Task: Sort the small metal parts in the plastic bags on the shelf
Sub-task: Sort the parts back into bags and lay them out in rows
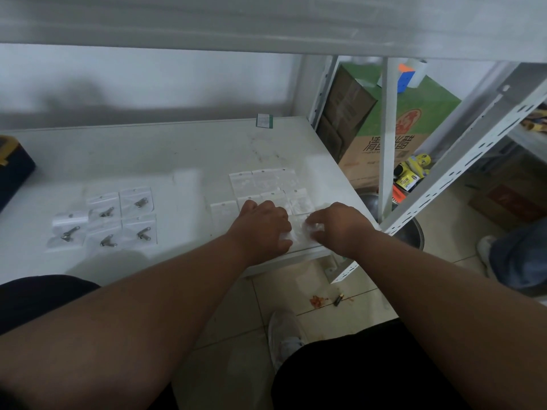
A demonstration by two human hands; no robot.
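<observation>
On the white shelf (183, 149), several small clear plastic bags with dark metal parts (108, 223) lie in rows at the left. Another group of clear bags (263, 182) lies at the right, and I cannot make out what they hold. My left hand (262, 229) and my right hand (337, 226) meet at the shelf's front right corner, both with fingers curled on one clear bag (299, 232) between them. The fingertips are partly hidden under the knuckles.
A dark blue case with yellow trim (11, 170) sits at the shelf's left edge. A small green-edged card (264, 121) lies at the back. White perforated rack posts (387, 137) stand right, with cardboard boxes (384, 134) behind. A metal bowl (411, 235) is below.
</observation>
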